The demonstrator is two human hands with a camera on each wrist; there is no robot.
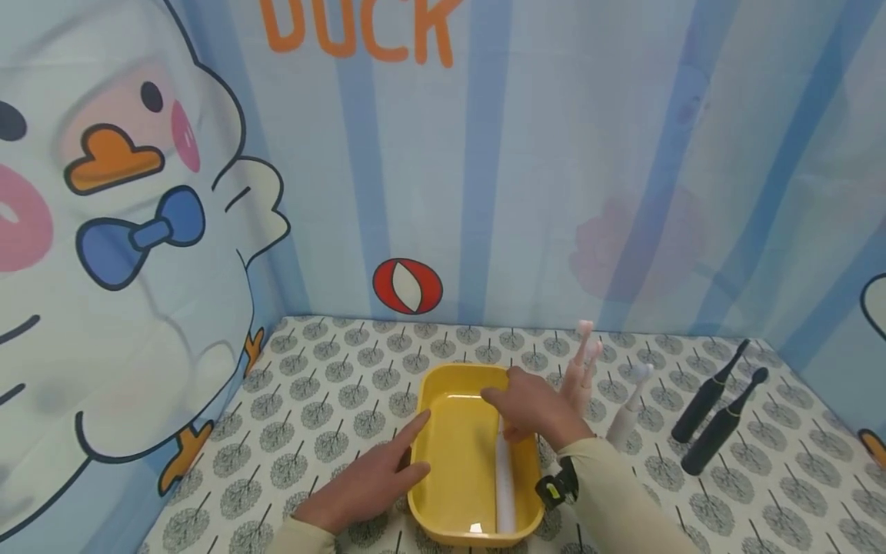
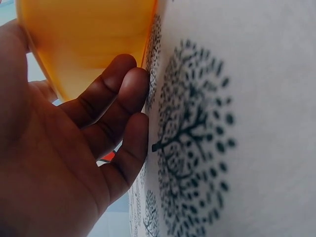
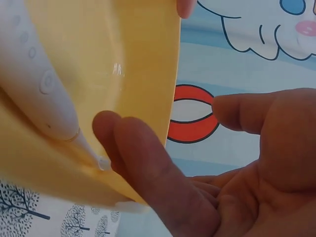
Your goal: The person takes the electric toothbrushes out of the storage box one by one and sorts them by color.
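A white electric toothbrush (image 1: 506, 485) lies lengthwise along the right side inside a yellow tray (image 1: 453, 454). My right hand (image 1: 536, 404) is over the tray's back right part, beside the brush's neck end. In the right wrist view, its fingers (image 3: 148, 163) are extended near the thin neck of the toothbrush (image 3: 44, 79), and the thumb stands apart with nothing pinched. My left hand (image 1: 370, 481) is at the tray's left wall, fingers loosely spread. The left wrist view shows its fingertips (image 2: 131, 91) by the tray's outer side, low near the patterned cloth.
To the right of the tray stand two pink toothbrushes (image 1: 581, 377) and a white toothbrush (image 1: 626, 415). Farther right are two black toothbrushes (image 1: 716, 431). Tree-patterned cloth (image 1: 332, 415) covers the table. A duck-printed curtain (image 1: 429, 169) hangs behind it.
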